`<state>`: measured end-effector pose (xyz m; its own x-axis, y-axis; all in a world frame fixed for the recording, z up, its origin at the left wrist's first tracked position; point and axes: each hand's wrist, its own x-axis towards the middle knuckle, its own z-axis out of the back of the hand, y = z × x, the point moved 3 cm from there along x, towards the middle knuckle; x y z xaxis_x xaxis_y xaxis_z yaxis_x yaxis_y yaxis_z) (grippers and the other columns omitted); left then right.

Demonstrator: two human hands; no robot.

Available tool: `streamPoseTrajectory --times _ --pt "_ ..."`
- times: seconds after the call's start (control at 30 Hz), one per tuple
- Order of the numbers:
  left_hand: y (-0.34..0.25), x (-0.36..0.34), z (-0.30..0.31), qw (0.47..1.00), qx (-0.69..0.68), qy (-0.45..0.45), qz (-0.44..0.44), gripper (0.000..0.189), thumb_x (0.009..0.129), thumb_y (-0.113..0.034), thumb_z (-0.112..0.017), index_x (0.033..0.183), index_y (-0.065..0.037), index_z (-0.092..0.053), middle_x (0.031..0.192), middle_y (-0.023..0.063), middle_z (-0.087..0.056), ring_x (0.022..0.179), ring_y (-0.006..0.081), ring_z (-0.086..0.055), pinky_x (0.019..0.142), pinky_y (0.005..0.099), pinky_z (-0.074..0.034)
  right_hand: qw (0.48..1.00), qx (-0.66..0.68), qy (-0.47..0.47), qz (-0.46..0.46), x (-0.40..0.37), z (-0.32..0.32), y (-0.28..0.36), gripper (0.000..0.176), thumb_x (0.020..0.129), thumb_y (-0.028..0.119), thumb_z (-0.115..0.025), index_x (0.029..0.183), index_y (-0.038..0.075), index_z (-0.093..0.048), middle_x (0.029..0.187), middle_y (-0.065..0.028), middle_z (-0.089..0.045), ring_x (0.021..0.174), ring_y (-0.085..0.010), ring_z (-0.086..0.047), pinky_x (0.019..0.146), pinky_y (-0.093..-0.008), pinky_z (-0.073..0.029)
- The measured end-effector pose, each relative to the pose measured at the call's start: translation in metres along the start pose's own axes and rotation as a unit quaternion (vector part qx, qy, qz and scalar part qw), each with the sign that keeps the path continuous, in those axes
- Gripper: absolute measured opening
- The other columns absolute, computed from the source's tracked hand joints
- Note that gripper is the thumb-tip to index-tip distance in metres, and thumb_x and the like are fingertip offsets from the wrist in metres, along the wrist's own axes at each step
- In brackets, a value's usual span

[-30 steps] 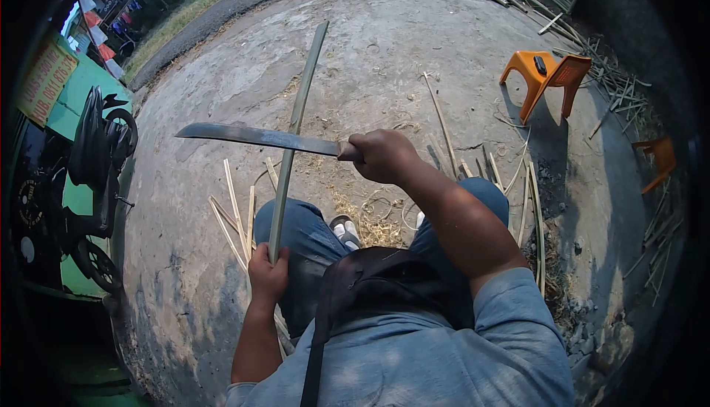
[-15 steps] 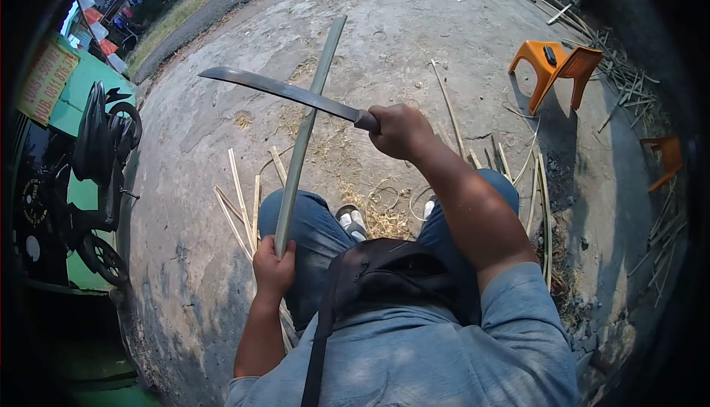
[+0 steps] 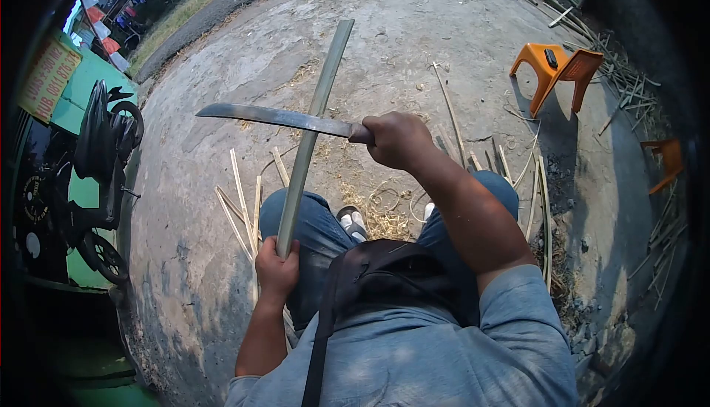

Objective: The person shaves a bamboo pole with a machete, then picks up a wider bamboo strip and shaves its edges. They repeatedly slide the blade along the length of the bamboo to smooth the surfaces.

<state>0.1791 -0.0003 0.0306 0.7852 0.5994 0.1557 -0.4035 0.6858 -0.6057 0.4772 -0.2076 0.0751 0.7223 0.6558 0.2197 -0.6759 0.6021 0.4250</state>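
A long greenish bamboo strip (image 3: 302,163) slants up and away from my left hand (image 3: 277,268), which is closed round its near end beside my left knee. My right hand (image 3: 399,141) grips the dark handle of a machete (image 3: 274,116). The long blade points left and crosses the strip above its middle. Whether the edge touches the strip or cuts into it cannot be made out.
Pale split strips (image 3: 240,200) lie by my left leg and more (image 3: 545,222) by my right. Shavings (image 3: 384,218) cover the ground between my feet. An orange plastic stool (image 3: 546,74) holds a small black object. A motorcycle (image 3: 103,170) stands at the left.
The machete and my right hand have moved slightly down toward me along the strip. The strip's far end has shifted a little to the right.
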Motion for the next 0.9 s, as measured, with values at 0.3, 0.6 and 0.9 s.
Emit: streamPoseTrajectory --times 0.3,0.6,0.9 --pt "-0.007 0.000 0.001 1.000 0.008 0.007 0.009 0.028 0.091 -0.025 -0.080 0.095 -0.001 -0.066 0.075 0.0179 -0.068 0.069 0.0345 -0.069 0.064 0.0429 -0.052 0.995 -0.031 0.066 0.069 -0.007 -0.007 0.016 0.011 0.087 0.024 -0.069 0.090 0.015 -0.075 0.087 -0.0114 -0.075 0.087 -0.0351 -0.075 0.076 -0.0483 -0.058" --pt "-0.007 0.002 0.002 1.000 0.009 0.012 0.017 0.028 0.093 -0.025 -0.079 0.094 -0.001 -0.066 0.075 0.0181 -0.067 0.070 0.0355 -0.069 0.065 0.0437 -0.052 0.998 0.027 0.036 -0.043 0.001 0.003 -0.007 0.015 0.088 0.024 -0.066 0.098 0.017 -0.075 0.094 -0.0131 -0.076 0.093 -0.0359 -0.074 0.083 -0.0499 -0.058" --pt "-0.004 -0.002 -0.001 0.999 -0.039 -0.023 -0.023 0.029 0.092 -0.021 -0.080 0.107 -0.001 -0.066 0.086 0.0183 -0.071 0.078 0.0356 -0.071 0.072 0.0423 -0.054 0.994 -0.043 0.043 0.086 -0.008 0.004 0.011 0.010 0.085 0.025 -0.071 0.089 0.016 -0.074 0.086 -0.0091 -0.075 0.085 -0.0326 -0.075 0.074 -0.0474 -0.059"
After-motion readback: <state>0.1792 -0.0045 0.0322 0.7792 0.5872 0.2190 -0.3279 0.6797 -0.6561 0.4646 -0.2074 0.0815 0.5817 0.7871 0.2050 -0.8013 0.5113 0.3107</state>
